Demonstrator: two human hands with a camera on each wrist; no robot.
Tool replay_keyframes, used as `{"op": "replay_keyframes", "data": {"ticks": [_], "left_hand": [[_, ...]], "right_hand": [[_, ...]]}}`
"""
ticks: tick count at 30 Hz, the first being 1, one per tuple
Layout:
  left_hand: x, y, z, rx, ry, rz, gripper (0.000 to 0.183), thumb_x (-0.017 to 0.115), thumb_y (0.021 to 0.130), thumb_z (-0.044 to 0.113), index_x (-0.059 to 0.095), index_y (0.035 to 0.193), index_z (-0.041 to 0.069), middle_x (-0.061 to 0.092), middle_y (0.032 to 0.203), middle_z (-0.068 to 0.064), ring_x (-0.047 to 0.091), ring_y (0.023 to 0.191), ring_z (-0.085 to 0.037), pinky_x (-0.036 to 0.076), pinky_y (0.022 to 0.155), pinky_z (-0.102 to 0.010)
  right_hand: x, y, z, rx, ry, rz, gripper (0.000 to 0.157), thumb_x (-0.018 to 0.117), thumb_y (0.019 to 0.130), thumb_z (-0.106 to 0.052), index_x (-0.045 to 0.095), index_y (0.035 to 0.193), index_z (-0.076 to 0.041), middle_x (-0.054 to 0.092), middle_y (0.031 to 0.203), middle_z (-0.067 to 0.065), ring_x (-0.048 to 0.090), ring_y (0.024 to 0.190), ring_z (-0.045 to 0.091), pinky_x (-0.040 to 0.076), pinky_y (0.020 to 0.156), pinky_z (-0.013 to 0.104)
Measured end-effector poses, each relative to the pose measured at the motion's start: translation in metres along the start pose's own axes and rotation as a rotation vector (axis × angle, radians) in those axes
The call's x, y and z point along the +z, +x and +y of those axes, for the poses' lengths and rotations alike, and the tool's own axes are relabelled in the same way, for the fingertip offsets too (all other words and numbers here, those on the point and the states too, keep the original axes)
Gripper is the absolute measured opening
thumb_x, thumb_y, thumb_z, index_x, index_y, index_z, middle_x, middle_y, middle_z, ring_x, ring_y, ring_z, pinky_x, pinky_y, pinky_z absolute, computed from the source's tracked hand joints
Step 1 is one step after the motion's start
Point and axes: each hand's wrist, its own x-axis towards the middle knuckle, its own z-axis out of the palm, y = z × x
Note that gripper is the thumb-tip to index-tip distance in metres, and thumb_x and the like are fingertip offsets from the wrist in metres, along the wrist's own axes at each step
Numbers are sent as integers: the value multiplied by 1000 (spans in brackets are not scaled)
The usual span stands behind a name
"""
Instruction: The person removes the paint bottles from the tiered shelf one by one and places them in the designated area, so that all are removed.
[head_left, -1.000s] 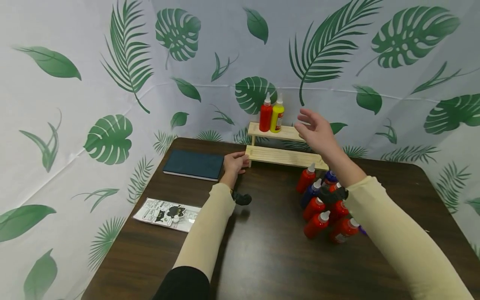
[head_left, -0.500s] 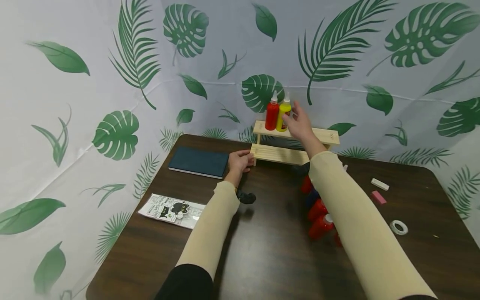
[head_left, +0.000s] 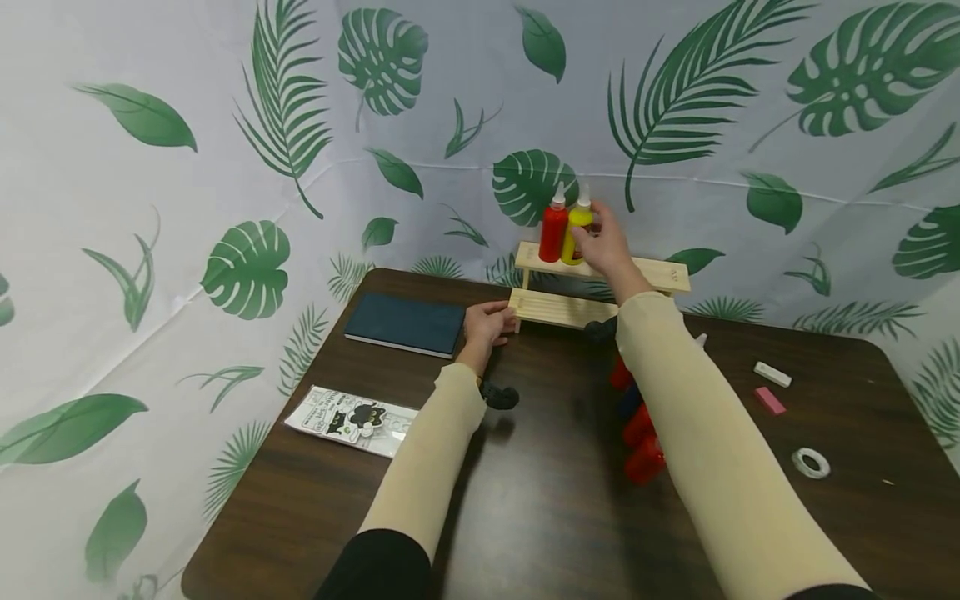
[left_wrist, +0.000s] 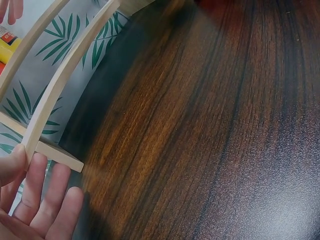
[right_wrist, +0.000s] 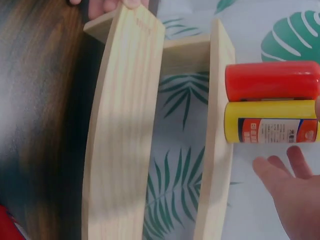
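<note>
A red squeeze bottle (head_left: 553, 233) and a yellow squeeze bottle (right_wrist: 270, 122) stand side by side, upright, on the upper board of a two-tier wooden shelf (head_left: 566, 308). My right hand (head_left: 606, 246) is at the upper part of the yellow bottle: the thumb lies across its front and the index finger is by its cap. In the right wrist view the other fingers stay apart from the bottle. With thumb above and fingers below, my left hand (left_wrist: 37, 195) pinches the left end of the shelf's lower board.
Several red and blue bottles (head_left: 643, 458) stand on the table, partly hidden by my right sleeve. A dark notebook (head_left: 405, 323) and a cat-print packet (head_left: 352, 419) lie left. White tape (head_left: 812, 463), a pink block (head_left: 769, 400) and a white stick (head_left: 772, 374) lie right.
My right hand has moved left from above the shelf to the yellow bottle, and its thumb and finger have closed in there. The left hand keeps its place on the shelf.
</note>
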Motion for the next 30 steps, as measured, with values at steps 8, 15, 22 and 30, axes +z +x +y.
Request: {"op": "replay_keyframes", "data": {"ticks": [8, 15, 22, 30], "left_hand": [[0, -4, 2, 29, -9, -9, 20, 73, 86, 20, 74, 105, 16, 73, 81, -4, 71, 73, -16, 58, 62, -35], [0, 1, -2, 12, -4, 1, 19, 74, 86, 20, 75, 105, 18, 73, 81, -2, 71, 73, -15, 56, 55, -31], [2, 1, -3, 9, -18, 2, 19, 74, 85, 20, 75, 104, 17, 73, 81, -3, 72, 77, -18, 58, 61, -35], [1, -1, -3, 9, -19, -8, 20, 73, 87, 21, 74, 107, 18, 74, 85, -4, 71, 77, -16, 57, 60, -33]], "right_hand": [[0, -4, 0, 34, -31, 115, 47, 51, 100, -24, 29, 138, -6, 39, 138, 18, 45, 123, 31, 42, 101, 41], [-2, -8, 6, 19, -25, 108, 50, 46, 102, -23, 25, 144, -9, 41, 139, 20, 47, 125, 33, 43, 101, 45], [-20, -24, 11, 57, 18, 124, 52, 43, 102, -26, 25, 148, -10, 43, 136, 24, 49, 121, 36, 46, 97, 46], [-23, -69, 0, 104, 153, 135, 46, 50, 100, -19, 35, 142, -6, 48, 129, 25, 52, 116, 37, 46, 96, 49]]}}
